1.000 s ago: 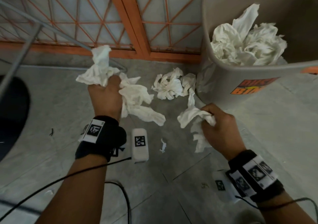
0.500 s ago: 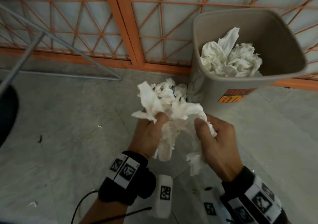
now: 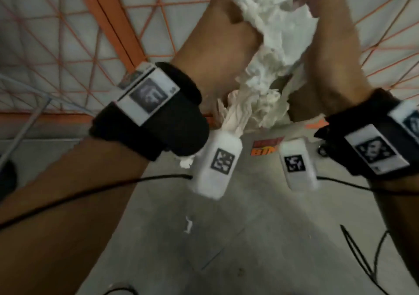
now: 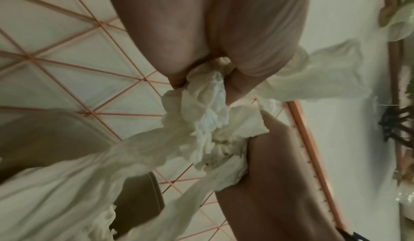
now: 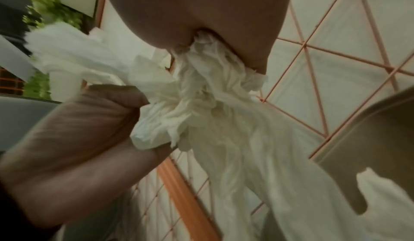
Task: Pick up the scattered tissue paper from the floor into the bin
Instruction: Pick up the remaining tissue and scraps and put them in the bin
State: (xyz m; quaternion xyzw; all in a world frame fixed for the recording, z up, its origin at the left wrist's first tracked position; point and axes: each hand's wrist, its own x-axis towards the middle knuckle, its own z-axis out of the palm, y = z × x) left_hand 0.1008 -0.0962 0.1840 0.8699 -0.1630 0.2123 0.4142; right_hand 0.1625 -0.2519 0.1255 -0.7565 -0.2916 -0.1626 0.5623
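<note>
**Loose tails may miss the bin**

My left hand and right hand clutch one crumpled tissue wad at twelve o'clock. Its trailing ends hang beside the bin rim; I reckon they could snag or drop outside.

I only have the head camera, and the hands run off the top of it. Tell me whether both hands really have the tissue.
Observer: In the left wrist view, the left hand has its fingers curled round the tissue wad.
Operator: Now the right.
Observer: In the right wrist view, the right hand is closed on the same wad, which spills out below it.
Operator: Give me the bin's rim.
Observer: The bin shows its rim at the lower right of that view. Loose tissue tails hang in front of it. I cannot tell whether the wad is over the opening.
</note>
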